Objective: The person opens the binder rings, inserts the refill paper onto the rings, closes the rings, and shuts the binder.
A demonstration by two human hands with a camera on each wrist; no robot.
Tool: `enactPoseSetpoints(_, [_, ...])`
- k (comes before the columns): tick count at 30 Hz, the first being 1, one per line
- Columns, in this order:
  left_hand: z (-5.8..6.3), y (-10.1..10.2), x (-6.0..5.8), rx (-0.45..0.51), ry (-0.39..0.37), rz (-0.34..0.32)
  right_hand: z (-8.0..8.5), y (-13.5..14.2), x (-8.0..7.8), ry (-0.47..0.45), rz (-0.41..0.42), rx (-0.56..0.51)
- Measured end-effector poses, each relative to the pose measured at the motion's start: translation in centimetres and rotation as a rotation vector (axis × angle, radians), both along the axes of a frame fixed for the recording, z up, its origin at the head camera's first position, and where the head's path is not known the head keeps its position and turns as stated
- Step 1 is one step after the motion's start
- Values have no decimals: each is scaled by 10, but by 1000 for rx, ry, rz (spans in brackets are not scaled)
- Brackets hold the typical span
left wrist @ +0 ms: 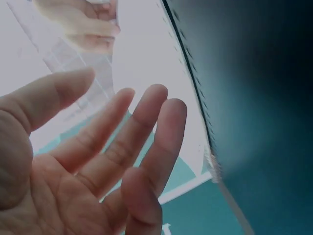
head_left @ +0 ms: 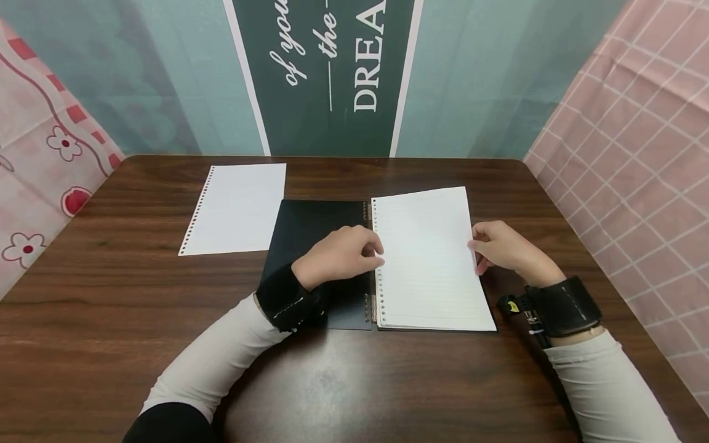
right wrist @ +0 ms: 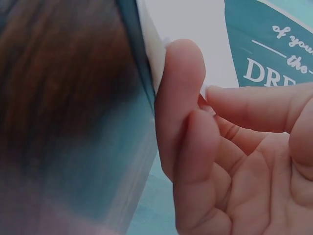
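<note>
A black loose-leaf binder [head_left: 310,237] lies open on the table, with a stack of lined, hole-punched paper [head_left: 429,264] on its right side. My right hand [head_left: 501,249] pinches the right edge of the paper between thumb and fingers. Seen from the right wrist, the paper's edge [right wrist: 155,54] runs beside the fingertips [right wrist: 186,58]. My left hand [head_left: 343,253] hovers over the binder's spine by the punched edge, its fingers loosely bent. The left wrist view shows that palm [left wrist: 58,196] with nothing held in it. Part of the ring spine [head_left: 374,311] is hidden behind the left hand.
A separate white punched sheet [head_left: 235,209] lies at the back left, close to the binder's upper left corner. The brown wooden table [head_left: 138,295] ends at a green backdrop [head_left: 332,132]. Pink patterned cloths hang at both sides.
</note>
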State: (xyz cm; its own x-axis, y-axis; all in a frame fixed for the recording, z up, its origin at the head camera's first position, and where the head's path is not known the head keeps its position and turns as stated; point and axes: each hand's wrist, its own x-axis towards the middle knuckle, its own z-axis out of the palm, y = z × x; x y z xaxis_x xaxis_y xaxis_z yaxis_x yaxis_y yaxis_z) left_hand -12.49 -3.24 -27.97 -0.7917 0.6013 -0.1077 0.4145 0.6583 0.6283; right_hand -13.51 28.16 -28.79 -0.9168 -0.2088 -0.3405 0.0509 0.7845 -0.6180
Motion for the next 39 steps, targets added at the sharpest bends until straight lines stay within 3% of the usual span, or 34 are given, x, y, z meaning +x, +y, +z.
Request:
enactPoseSetpoints(8, [2,-1,27,-44,40,-141,-2,-1,-1,12,-5,22])
enactPoseSetpoints(15, [-3,-1,43,-66,183,-198,-1,-3,0,19,-10,14])
enactPoseSetpoints(22, [-5,2,48,-82,279,-230,-1,-3,0,14,-10,16])
enactPoseSetpoints(39, [-5,5,52,-130,329,-235,-2,-2,-1,0,2,19])
